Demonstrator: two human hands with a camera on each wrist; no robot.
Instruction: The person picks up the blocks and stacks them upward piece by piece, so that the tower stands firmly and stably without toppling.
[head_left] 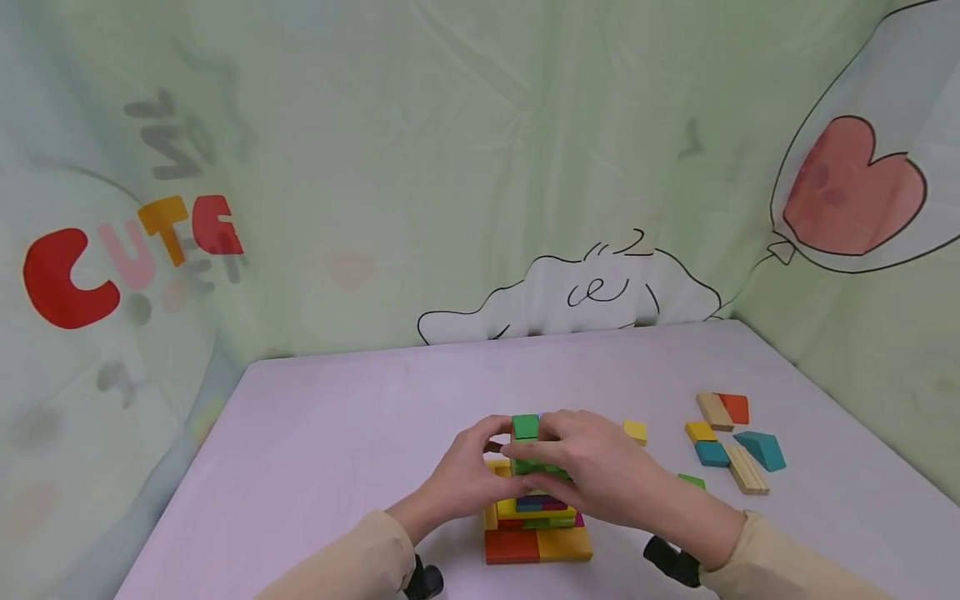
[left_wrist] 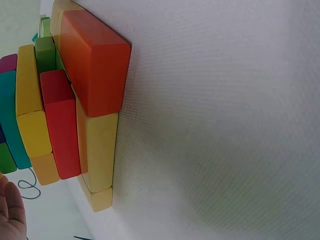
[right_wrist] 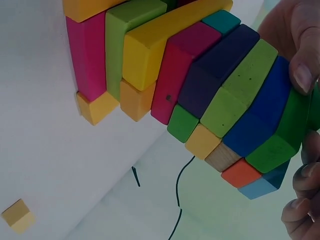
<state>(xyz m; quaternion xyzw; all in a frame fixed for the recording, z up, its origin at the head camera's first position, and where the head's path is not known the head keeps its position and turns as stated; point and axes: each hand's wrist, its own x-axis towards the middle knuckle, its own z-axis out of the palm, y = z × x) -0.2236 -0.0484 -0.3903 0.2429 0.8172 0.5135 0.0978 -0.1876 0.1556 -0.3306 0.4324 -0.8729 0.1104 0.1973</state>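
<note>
Block tower (head_left: 536,517) sits near me on the tabletop (head_left: 337,417), wide red-and-yellow base, many layers up; my left hand (head_left: 468,475) and right hand (head_left: 592,471) both curl round its upper layers, each grip closed on the stack just under the green block (head_left: 525,427) on top. Build looks well along to me. Left over farther right: a small green piece (head_left: 692,481), a yellow cube (head_left: 635,432), and a loose group of blocks (head_left: 731,442) well apart.
</note>
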